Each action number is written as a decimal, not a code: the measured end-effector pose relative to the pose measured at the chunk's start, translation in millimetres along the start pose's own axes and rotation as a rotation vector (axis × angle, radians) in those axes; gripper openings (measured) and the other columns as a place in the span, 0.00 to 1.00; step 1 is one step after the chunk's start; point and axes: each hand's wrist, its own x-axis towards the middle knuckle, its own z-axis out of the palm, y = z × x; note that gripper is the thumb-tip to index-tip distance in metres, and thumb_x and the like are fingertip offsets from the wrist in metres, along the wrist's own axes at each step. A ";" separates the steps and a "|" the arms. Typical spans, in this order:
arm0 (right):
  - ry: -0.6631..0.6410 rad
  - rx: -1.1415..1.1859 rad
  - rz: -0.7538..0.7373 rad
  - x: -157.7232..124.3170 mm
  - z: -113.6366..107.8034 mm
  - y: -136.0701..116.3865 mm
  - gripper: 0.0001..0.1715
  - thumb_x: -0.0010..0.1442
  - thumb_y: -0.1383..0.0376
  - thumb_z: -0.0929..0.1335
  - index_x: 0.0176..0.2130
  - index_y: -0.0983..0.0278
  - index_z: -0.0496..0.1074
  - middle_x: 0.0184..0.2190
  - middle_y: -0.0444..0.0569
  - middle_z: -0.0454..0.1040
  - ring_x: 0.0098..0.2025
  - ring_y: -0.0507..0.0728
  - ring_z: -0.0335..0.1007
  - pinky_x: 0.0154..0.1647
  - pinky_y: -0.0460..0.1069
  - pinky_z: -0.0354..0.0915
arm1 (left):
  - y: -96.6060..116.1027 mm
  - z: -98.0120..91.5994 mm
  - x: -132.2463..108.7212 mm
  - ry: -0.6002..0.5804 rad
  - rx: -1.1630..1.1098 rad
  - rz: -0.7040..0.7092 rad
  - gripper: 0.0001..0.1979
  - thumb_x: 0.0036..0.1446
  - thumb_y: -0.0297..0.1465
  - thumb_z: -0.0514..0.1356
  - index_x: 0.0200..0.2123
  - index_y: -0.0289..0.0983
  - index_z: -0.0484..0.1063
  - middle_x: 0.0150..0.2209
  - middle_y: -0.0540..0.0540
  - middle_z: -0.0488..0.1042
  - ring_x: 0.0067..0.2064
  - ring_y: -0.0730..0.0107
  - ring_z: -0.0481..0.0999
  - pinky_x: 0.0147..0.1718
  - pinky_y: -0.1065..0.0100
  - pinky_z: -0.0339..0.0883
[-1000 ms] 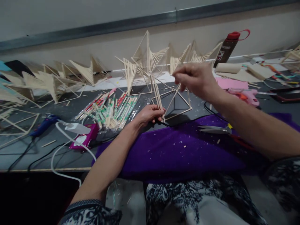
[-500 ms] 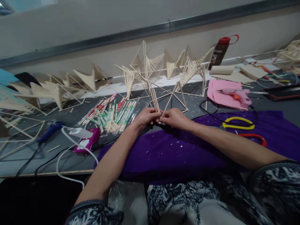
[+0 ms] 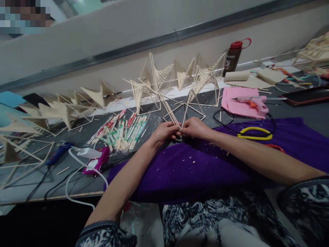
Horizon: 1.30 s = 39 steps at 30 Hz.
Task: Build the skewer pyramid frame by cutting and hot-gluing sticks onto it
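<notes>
On grey table, stick frame, pale wall

A: What kind of setting is represented?
B: A craft or model-making workshop.
A: By which features is it identified?
B: A long grey worktable along a wall, bearing several stick frames, bundled sticks in clear wrapping, a pink glue gun, a yellow tool handle and scattered offcuts of wood.
</notes>
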 end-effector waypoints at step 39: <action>0.302 0.377 -0.402 -45.8 -56.4 -1.2 0.06 0.57 0.67 0.66 0.29 0.65 0.71 0.24 0.43 0.72 0.26 0.47 0.65 0.28 0.42 0.57 | 81.8 50.8 -39.5 0.065 0.045 0.144 0.10 0.48 0.35 0.64 0.34 0.37 0.75 0.24 0.49 0.73 0.18 0.78 0.69 0.12 0.76 0.60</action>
